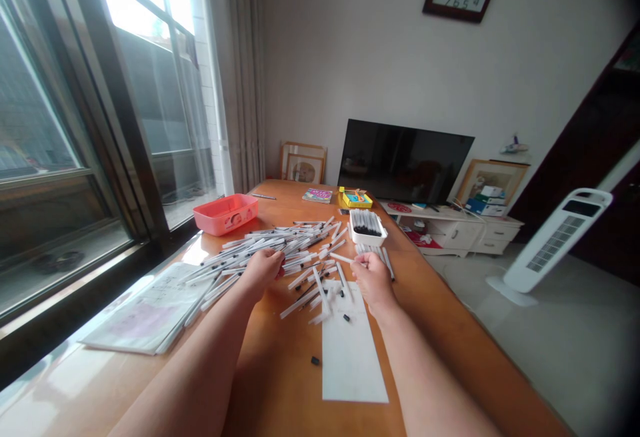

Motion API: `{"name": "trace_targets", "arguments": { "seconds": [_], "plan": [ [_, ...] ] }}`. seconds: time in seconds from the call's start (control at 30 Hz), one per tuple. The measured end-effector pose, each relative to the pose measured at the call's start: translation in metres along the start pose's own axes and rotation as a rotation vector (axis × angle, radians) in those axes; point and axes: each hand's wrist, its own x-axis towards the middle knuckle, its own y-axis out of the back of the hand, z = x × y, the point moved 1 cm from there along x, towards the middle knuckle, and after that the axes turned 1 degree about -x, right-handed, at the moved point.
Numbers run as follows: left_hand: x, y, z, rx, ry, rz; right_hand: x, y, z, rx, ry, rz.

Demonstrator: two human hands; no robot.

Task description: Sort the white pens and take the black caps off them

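My right hand (375, 283) pinches a whitish pen barrel (342, 258), which points left above the table. On the left, my left hand (264, 270) is at the near edge of a wide pile of pens (280, 240) with pale barrels and black parts. Its fingers are curled together, and what they hold, if anything, is hidden. Between the hands, several loose barrels (321, 290) lie across the top of a white paper strip (353, 363). One small black pen cap (347, 317) rests on the strip; another black cap (315, 360) lies on the wood beside it.
Beyond my right hand stands a white box (367, 233) filled with pens. A red plastic basket (225, 215) sits at the left edge, with a stack of papers (150, 310) nearer me. A yellow box (356, 197) and a booklet (317, 195) lie at the table's far end.
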Motion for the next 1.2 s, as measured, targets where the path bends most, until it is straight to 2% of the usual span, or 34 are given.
{"name": "trace_targets", "arguments": {
  "seconds": [0.1, 0.17, 0.37, 0.47, 0.53, 0.67, 0.73, 0.8, 0.93, 1.1, 1.2],
  "plan": [
    [-0.001, 0.001, 0.001, 0.016, -0.014, -0.034, -0.004, -0.006, 0.000, -0.295, 0.097, 0.000],
    [-0.003, 0.002, 0.002, 0.048, -0.021, -0.068, -0.006, -0.008, 0.000, -0.418, 0.101, -0.045],
    [-0.016, -0.003, 0.013, 0.107, -0.016, -0.305, -0.009, -0.007, -0.006, -0.542, 0.119, -0.147],
    [-0.017, -0.004, 0.014, 0.127, -0.016, -0.294, -0.016, -0.007, -0.016, -0.565, 0.148, -0.197],
    [-0.013, -0.002, 0.011, 0.154, -0.024, -0.251, -0.025, -0.008, -0.026, -0.539, 0.149, -0.341],
    [-0.003, 0.004, 0.001, 0.200, -0.034, -0.185, -0.050, -0.014, -0.047, -0.524, 0.178, -0.888],
    [0.002, 0.007, -0.004, 0.196, -0.041, -0.140, -0.062, -0.016, -0.056, -0.613, 0.199, -1.073],
    [0.006, 0.009, -0.008, 0.203, -0.047, -0.086, -0.070, -0.018, -0.063, -0.699, 0.211, -1.175],
    [0.010, 0.008, -0.015, 0.262, -0.100, -0.013, -0.082, -0.025, -0.072, -0.784, 0.256, -1.212],
    [0.008, -0.002, -0.017, 0.420, -0.202, 0.003, -0.091, -0.030, -0.077, -0.804, 0.259, -1.175],
    [0.004, -0.008, -0.015, 0.505, -0.213, 0.017, -0.084, -0.028, -0.072, -0.763, 0.254, -1.097]
  ]
}}
